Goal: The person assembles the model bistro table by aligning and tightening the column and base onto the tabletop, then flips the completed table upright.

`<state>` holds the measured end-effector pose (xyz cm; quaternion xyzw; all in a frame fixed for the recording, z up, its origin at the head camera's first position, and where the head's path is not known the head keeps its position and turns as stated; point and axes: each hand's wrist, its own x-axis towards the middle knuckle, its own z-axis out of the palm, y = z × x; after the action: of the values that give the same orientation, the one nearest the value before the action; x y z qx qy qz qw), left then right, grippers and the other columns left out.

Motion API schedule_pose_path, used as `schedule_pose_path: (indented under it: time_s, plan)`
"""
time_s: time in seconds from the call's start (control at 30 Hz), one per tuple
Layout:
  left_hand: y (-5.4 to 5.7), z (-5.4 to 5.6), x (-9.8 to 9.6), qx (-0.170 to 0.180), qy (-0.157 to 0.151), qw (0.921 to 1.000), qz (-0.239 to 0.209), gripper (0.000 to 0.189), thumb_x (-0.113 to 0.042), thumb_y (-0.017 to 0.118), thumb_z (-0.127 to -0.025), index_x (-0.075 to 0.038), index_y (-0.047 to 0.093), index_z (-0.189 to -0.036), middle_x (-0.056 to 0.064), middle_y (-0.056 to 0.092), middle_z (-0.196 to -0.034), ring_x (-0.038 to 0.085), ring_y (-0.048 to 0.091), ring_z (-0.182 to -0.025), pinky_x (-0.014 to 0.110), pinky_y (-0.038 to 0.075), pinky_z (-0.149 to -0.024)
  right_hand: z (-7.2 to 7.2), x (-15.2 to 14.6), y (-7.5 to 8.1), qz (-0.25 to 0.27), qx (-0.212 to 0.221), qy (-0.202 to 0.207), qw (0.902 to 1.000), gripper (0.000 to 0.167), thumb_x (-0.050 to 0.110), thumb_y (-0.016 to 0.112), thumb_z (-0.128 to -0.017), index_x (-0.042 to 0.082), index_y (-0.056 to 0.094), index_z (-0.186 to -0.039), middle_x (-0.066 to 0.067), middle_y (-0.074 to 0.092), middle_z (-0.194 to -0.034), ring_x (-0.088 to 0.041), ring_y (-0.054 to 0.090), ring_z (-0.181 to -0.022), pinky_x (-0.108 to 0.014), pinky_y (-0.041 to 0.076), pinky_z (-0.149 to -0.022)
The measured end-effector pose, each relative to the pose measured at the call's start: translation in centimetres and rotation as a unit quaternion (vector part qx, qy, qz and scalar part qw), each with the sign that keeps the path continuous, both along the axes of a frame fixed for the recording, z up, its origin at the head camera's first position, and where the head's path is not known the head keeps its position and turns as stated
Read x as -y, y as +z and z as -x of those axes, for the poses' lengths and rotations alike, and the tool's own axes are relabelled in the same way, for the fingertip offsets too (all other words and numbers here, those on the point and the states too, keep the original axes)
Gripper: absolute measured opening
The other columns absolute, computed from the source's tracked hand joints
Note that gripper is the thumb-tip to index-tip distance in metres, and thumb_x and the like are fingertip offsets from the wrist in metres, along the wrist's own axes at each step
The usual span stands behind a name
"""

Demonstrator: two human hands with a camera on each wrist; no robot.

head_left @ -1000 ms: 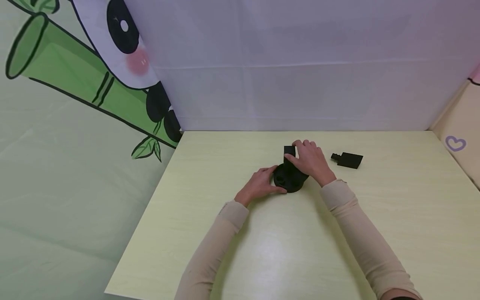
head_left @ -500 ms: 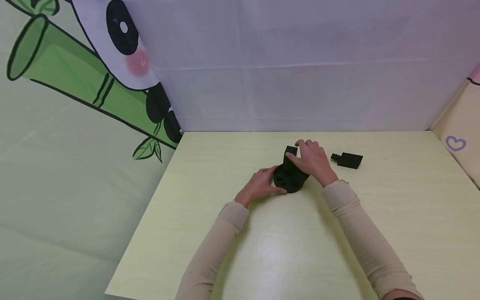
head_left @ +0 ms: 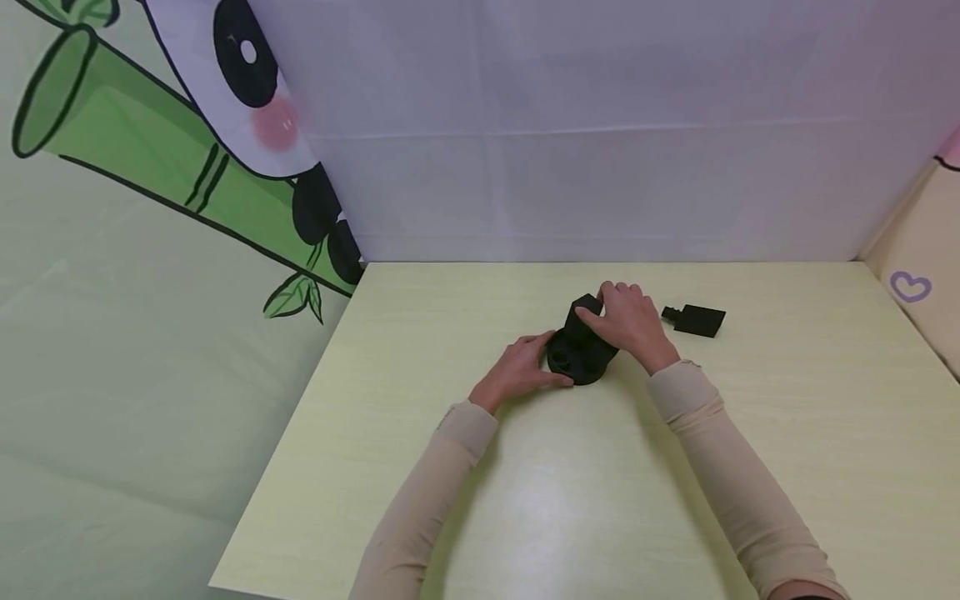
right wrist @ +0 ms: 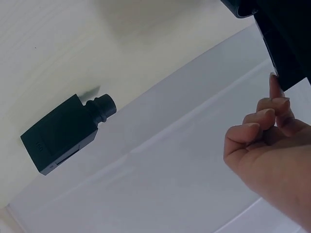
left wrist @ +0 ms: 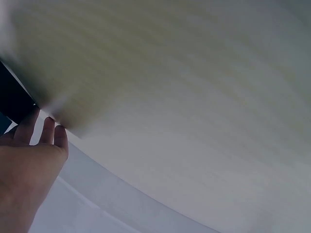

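On the table lies a round black base (head_left: 568,360) with a hole showing in its top. My left hand (head_left: 522,367) grips its left rim between thumb and fingers. A black rectangular block (head_left: 583,308) stands at the base's far side, and my right hand (head_left: 630,322) pinches it with thumb and finger. How block and base join is hidden. In the left wrist view, my left hand (left wrist: 34,165) touches a dark edge (left wrist: 12,94). A similar block (right wrist: 63,133) with a ribbed round plug (right wrist: 102,108) lies apart from both hands in the right wrist view.
The pale wooden table (head_left: 525,500) meets a white cloth wall (head_left: 600,183) at its back edge. On the left hangs a green cloth (head_left: 135,375) with a cartoon print. The loose block (head_left: 700,321) lies just right of my right hand.
The held block has turned clockwise and shifted slightly right, my right hand moving with it. My left hand and the base have stayed in place.
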<state>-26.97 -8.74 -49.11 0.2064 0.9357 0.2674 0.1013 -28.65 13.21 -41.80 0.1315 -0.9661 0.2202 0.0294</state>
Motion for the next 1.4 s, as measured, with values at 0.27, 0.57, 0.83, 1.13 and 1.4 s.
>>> schedule_pose_path:
  time_s: [0.27,0.57,0.83,1.13,1.4]
  plan:
    - [-0.2,0.1,0.0,-0.005,-0.004,1.0,0.004,0.095,-0.053,0.082,-0.086,-0.013,0.039,-0.16,0.008,0.052,-0.154,0.029,0.042,-0.143,0.047,0.035,-0.116,0.0,-0.3,0.1,0.008,0.023,0.012,0.9996,0.064,0.047,0.06,-0.101,-0.006,0.054,-0.136,-0.032,0.061,-0.124,-0.052,0.051,-0.117,-0.065,0.043,-0.098]
    - [0.0,0.0,0.0,-0.003,-0.005,1.0,-0.004,0.092,-0.052,0.082,-0.087,-0.014,0.041,-0.16,0.007,0.053,-0.152,0.029,0.042,-0.143,0.047,0.037,-0.116,0.3,-1.2,0.2,0.027,0.043,0.039,0.9979,0.062,0.046,0.069,-0.097,-0.007,0.056,-0.128,-0.024,0.065,-0.097,-0.045,0.058,-0.103,-0.058,0.05,-0.086]
    - [0.1,-0.1,0.0,-0.002,-0.003,1.0,-0.005,0.093,-0.053,0.082,-0.086,-0.013,0.041,-0.16,0.007,0.053,-0.152,0.029,0.042,-0.143,0.047,0.037,-0.115,0.3,-1.3,0.1,0.012,0.027,0.054,0.9981,0.054,0.041,0.068,-0.098,-0.006,0.06,-0.123,-0.024,0.065,-0.102,-0.044,0.056,-0.106,-0.057,0.049,-0.088]
    - [0.0,-0.1,0.0,0.003,-0.003,1.0,-0.007,0.093,-0.053,0.082,-0.087,-0.014,0.039,-0.16,0.007,0.052,-0.153,0.029,0.042,-0.143,0.049,0.037,-0.115,0.1,-1.1,0.0,0.001,0.022,0.047,0.9986,0.055,0.045,0.069,-0.096,-0.005,0.063,-0.118,-0.024,0.063,-0.104,-0.044,0.055,-0.105,-0.057,0.049,-0.087]
    - [0.0,0.0,0.0,0.002,-0.006,1.0,-0.003,0.094,-0.053,0.081,-0.087,-0.014,0.039,-0.161,0.007,0.052,-0.153,0.029,0.042,-0.143,0.047,0.037,-0.115,-0.1,-0.9,-0.2,-0.016,0.009,0.05,0.9986,0.054,0.047,0.068,-0.097,-0.005,0.064,-0.112,-0.025,0.06,-0.106,-0.045,0.053,-0.104,-0.057,0.049,-0.087]
